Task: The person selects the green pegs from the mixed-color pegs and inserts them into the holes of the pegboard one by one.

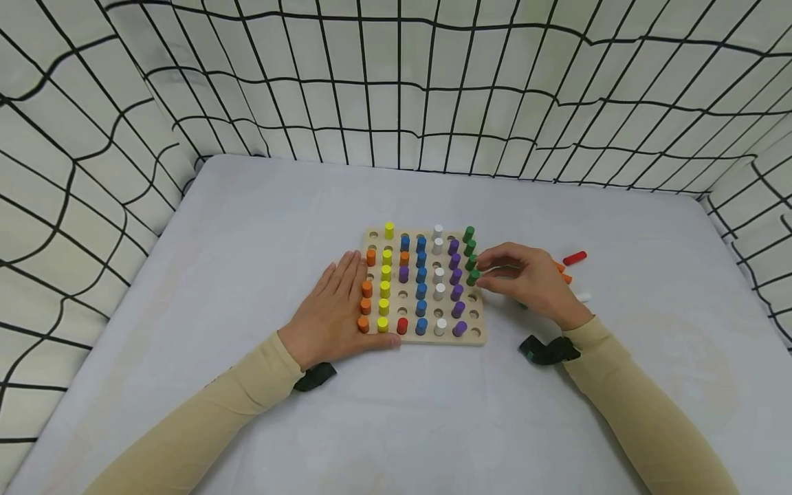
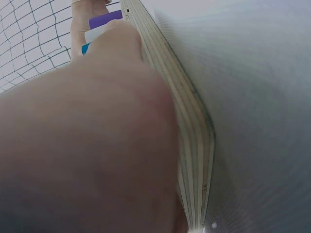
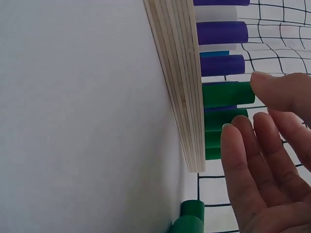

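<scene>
Our left hand lies flat along the pegboard, our right hand relaxed, fingers parted, thumb at the nearest green peg, coloured pegs filling many holes, white counter beneath.

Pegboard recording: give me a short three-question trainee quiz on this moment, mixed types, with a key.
1. True or false: the left hand holds a white peg.
2. Count: how many green pegs stand in the board?
3. Choose: in the head view, the loose red peg lies on which side of the board? A) left B) right C) near

Key: 1. False; it lies against the board's left edge. 2. Four. 3. B.
</scene>
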Demonstrator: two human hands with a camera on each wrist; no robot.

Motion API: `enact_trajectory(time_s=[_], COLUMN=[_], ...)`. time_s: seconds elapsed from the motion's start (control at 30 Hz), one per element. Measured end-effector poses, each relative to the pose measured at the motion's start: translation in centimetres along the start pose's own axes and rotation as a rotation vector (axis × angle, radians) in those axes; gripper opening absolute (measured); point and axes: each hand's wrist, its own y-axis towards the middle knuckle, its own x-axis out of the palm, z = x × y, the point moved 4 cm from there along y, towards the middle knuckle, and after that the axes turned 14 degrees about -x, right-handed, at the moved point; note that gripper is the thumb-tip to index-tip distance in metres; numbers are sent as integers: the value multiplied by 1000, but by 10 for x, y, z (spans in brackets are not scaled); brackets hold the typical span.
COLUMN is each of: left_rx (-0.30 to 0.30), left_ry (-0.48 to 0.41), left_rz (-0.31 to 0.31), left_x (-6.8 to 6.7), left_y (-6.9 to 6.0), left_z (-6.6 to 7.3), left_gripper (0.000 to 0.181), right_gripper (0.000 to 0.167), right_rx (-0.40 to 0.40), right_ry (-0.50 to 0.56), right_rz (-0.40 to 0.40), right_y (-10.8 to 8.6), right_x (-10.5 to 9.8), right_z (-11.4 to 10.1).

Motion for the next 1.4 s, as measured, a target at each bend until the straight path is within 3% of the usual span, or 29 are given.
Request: enact_trajectory(time_s=[0.23,0.6,0.93,1.2,1.4], left_rx=[-2,3,1,8,7], left_ry=[11,7,7,11,15], left_rz=[7,11,12,16,14], left_x=[2,3,3,3,2], left_y=[0,0,-1,1,0], left_z=[0,-2,-2,-1,-1], left_gripper=[134,135,134,134,134], right_gripper=[37,37,35,34,35], right_rx=[-39,-109,-112,-71,-92], right_ry=[-2,-104,-137,-131,-169], right_rz=[14,50,82,110,99], right_y=[-1,-1,-3,-5,-5], right_x=[-6,-19,-30,-36,-39], right_z=[-3,-7,-10,-8,-7])
